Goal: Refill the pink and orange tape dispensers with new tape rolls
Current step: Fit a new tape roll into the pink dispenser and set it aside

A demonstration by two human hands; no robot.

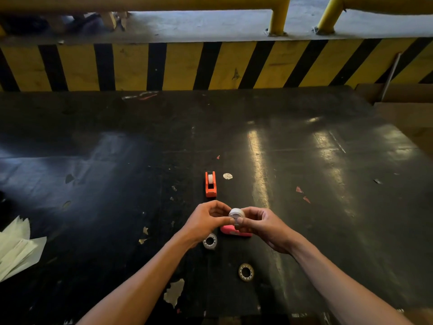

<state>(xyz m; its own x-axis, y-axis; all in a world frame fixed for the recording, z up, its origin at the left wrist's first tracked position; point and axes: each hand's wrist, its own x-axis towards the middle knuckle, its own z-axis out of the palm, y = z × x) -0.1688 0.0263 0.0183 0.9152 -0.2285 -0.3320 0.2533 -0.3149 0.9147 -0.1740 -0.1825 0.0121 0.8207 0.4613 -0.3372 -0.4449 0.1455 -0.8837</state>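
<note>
Both of my hands meet over the dark table around a white tape roll (236, 213). My right hand (262, 224) grips the roll, and the fingertips of my left hand (206, 219) pinch at its lower edge. Just below the hands lies the pink dispenser (235, 231), partly hidden by my right hand. The orange dispenser (210, 184) stands farther back with a white roll seated in it. A pale roll (210, 241) lies under my left wrist, and a yellowish, thin roll (246, 272) lies flat nearer to me.
The black table (117, 172) is scuffed, with paper scraps stuck to it. A stack of white paper (16, 249) lies at the left edge. A yellow and black striped barrier (182, 65) runs along the back, and cardboard (403, 106) sits at the right.
</note>
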